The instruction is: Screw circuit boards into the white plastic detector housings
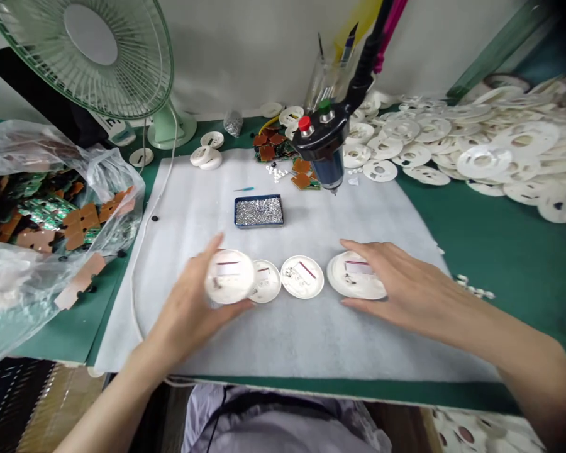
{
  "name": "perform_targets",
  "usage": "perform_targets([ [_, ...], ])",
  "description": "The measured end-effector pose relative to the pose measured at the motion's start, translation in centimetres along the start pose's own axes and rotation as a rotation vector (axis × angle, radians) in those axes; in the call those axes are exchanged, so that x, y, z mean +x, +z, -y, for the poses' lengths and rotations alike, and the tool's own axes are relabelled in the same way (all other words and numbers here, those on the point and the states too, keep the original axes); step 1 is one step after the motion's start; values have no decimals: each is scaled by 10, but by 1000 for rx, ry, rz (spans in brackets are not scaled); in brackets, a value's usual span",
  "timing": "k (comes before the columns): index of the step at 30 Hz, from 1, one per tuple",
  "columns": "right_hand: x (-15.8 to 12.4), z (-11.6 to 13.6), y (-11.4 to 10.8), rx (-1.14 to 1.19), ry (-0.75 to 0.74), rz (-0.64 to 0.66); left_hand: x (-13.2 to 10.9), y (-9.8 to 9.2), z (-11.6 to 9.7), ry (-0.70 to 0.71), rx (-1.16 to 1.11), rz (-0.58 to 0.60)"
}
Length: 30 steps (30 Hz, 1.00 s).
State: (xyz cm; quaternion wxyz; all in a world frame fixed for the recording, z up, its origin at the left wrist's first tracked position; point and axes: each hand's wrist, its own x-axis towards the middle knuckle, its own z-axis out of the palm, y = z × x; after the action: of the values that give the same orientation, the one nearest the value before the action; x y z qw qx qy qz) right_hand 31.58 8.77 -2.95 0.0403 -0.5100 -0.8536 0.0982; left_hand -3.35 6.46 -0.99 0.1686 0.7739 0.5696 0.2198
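My left hand (193, 296) curves round a white round plastic housing (231, 290), its thumb along the near edge and a finger at the far edge. That housing is held above the mat and overlaps another round housing (266, 289) beside it. A further housing (298, 286) lies flat in the middle, untouched, its inner side with a rectangular window facing up. On the right, my right hand (387, 274) grips a short stack of the same housings (353, 286) by the rim, thumb near and fingers far. The parts of both held pieces under my palms are hidden.
A blue tray of small screws (258, 212) sits beyond the housings. An electric screwdriver (327, 163) hangs over the mat (207, 207). Bagged circuit boards (47, 214) lie left, a green fan (94, 44) stands behind, and white discs (481, 157) pile up at right.
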Motion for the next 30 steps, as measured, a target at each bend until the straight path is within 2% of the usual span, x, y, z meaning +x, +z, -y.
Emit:
perform_targets([
  [2, 3, 1, 3, 15, -28, -8, -8, -12, 14, -62, 66, -49],
  [4, 6, 5, 1, 26, -45, -18, -14, -17, 25, -99, 111, -34],
  [7, 11, 11, -5, 31, -32, -6, -18, -11, 33, -95, 147, 17],
  [11, 11, 14, -14, 50, -23, 18, -12, 3, 29, -28, 190, -2],
  [13, 2, 8, -18, 50, 23, 14, -9, 4, 27, -5, 192, -14],
  [17, -26, -13, -19, 10, 222, -38, -10, -1, 27, 10, 127, 11],
  [20, -36, -23, -13, 34, 272, 24, -11, -3, 28, 3, 98, -31],
  [26, -29, -22, -8, 89, 288, 55, -13, -13, 27, -175, 60, -53],
  [30, -32, -30, -11, 111, 281, 19, -39, -31, 29, -257, 197, -162],
])
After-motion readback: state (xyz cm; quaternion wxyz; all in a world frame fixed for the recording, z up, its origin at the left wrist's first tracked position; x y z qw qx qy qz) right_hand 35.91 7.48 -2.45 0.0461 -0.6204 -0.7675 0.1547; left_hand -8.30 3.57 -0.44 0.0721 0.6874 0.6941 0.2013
